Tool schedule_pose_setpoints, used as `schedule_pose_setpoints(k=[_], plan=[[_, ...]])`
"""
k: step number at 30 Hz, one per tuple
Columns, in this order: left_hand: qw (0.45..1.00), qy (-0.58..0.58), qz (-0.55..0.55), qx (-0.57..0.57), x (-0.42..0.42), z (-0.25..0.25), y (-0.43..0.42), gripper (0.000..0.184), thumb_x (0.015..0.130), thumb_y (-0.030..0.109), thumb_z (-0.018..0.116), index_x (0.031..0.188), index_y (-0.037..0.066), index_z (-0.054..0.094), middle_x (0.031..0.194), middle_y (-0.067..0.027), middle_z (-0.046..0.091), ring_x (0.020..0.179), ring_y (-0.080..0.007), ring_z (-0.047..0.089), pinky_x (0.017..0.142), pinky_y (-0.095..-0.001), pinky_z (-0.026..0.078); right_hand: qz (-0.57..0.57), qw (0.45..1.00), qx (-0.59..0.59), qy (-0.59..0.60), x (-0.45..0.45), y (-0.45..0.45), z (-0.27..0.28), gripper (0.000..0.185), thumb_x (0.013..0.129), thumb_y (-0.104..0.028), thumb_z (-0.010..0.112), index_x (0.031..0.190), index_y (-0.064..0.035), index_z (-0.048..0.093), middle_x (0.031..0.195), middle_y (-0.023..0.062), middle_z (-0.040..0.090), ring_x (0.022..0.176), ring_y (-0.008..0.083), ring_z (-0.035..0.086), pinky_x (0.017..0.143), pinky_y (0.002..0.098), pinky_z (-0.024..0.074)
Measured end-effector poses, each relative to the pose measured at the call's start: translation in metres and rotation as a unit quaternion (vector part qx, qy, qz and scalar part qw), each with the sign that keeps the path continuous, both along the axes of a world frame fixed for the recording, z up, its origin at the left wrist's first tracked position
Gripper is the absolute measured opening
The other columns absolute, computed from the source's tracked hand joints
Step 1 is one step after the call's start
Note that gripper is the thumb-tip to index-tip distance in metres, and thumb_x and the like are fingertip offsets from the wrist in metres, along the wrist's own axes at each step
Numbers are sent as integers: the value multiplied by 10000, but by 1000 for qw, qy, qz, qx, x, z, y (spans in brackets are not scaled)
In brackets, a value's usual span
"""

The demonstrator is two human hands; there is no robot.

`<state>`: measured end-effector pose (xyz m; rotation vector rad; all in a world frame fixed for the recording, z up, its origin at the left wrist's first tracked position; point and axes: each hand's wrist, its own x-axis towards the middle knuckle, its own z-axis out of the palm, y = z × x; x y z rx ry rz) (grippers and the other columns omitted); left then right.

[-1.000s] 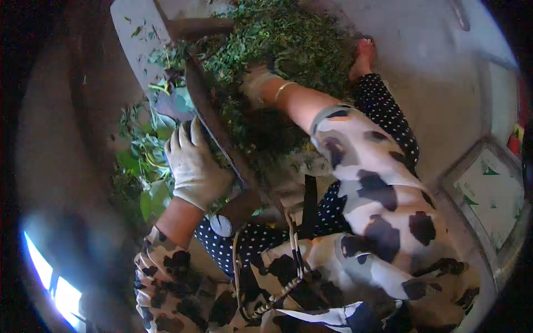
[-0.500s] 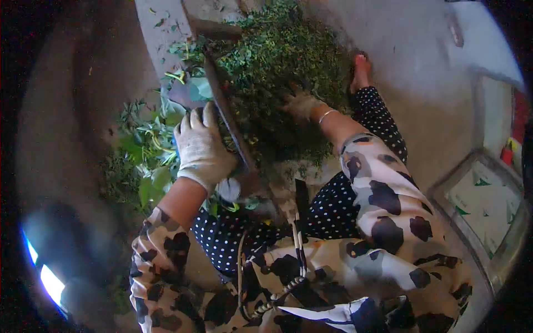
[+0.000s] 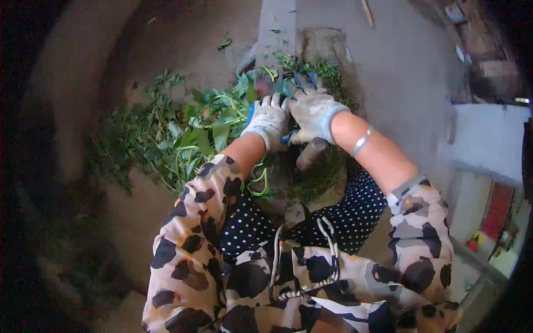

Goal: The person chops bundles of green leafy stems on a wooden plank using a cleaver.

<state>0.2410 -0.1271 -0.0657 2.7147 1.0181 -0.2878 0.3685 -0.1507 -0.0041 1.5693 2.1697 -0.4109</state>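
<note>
My left hand (image 3: pixel 270 119), in a pale glove with a blue palm, is closed over a bunch of leafy green stems (image 3: pixel 222 127) on a narrow board (image 3: pixel 276 33). Just right of it, my right hand (image 3: pixel 315 114) wears a similar glove. Its fingers stretch forward over the board's right edge, slightly apart, beside small greens. A rounded, handle-like end (image 3: pixel 312 154) sticks out below the right palm; the rest is hidden. Chopped greens (image 3: pixel 327 75) lie beyond the right hand, and more (image 3: pixel 316 186) lie under the wrists.
Loose leafy stems (image 3: pixel 133 136) spread over the floor on the left. My legs in dotted trousers (image 3: pixel 355 205) bend around the board's near end. At the right are a pale panel (image 3: pixel 488 139) and a red item (image 3: pixel 498 210).
My right hand has come from the chopped greens on the right to beside my left hand. The view has turned, so the board now stands nearly upright in it.
</note>
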Motion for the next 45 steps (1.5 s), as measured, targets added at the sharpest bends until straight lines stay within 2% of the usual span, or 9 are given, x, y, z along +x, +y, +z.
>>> schedule_pose_setpoints(k=[4, 10, 19, 21, 27, 35, 37, 43, 45], plan=[[985, -72, 27, -152, 0, -1, 20, 799, 557, 308, 728, 1222, -9, 418, 1211, -220, 449, 1148, -358, 436, 954, -467, 363, 73, 987, -108, -97, 3, 21, -10, 654, 619, -601, 659, 999, -68, 666, 1222, 168, 526, 1086, 304, 533, 910, 369, 434], [988, -80, 59, -122, 12, -5, 18, 742, 587, 265, 691, 1217, -20, 421, 1242, -220, 425, 1177, -361, 412, 975, -482, 347, 41, 984, -36, -172, -11, 15, -25, 935, 624, -563, 646, 1319, -2, 374, 1414, 195, 274, 1314, 375, 221, 1007, 661, 135], [994, -64, 3, -89, -30, 1, 37, 1323, 397, 632, 778, 1353, -72, 193, 1383, -282, 250, 1291, -402, 254, 1059, -494, 214, 60, 974, -120, -185, -9, 23, -38, 712, 652, -506, 648, 1177, -38, 541, 1324, 192, 394, 1265, 362, 307, 996, 610, 212], [992, 12, 48, -113, -34, -3, 23, 1171, 497, 504, 770, 1343, -79, 209, 1356, -284, 289, 1264, -393, 305, 1051, -472, 238, 99, 980, 65, -160, -9, 8, -32, 548, 662, -489, 646, 1030, -83, 663, 1150, 159, 577, 1116, 356, 496, 934, 478, 391], [994, 17, 85, -72, -31, 3, -5, 882, 619, 337, 682, 1305, -67, 303, 1183, -233, 463, 1106, -333, 453, 931, -466, 339, 18, 999, -14, 33, 0, 36, -10, 679, 572, -546, 722, 976, -7, 632, 1062, 197, 606, 1000, 323, 586, 827, 392, 485], [989, -24, 127, -71, -44, 7, -70, 1108, 592, 498, 714, 1366, -59, 151, 1385, -272, 246, 1297, -400, 224, 1030, -522, 178, 122, 990, -18, 63, 6, 11, -31, 627, 590, -461, 739, 997, -6, 598, 969, 202, 632, 938, 325, 607, 913, 441, 406], [994, 3, 89, 69, -40, -33, -66, 1093, 618, 509, 703, 1372, -51, 144, 1389, -274, 244, 1304, -404, 213, 1034, -526, 165, 97, 993, -60, 38, 2, 16, -22, 654, 582, -492, 734, 998, -14, 576, 949, 187, 627, 941, 326, 595, 915, 440, 389], [999, 41, 27, -18, -25, -9, -8, 845, 647, 290, 668, 1331, -22, 282, 1222, -215, 439, 1142, -339, 432, 946, -459, 334, 83, 991, -103, -15, 7, 28, -18, 659, 613, -491, 713, 1045, -14, 572, 1038, 192, 605, 1043, 337, 534, 933, 449, 367], [997, 57, 10, -44, -21, -5, 6, 702, 693, 232, 599, 1298, -12, 339, 1197, -197, 476, 1103, -326, 481, 914, -453, 375, 22, 973, 161, 164, 23, 12, -13, 634, 685, -415, 691, 1147, -8, 540, 1107, 175, 589, 1066, 303, 541, 953, 430, 375]])
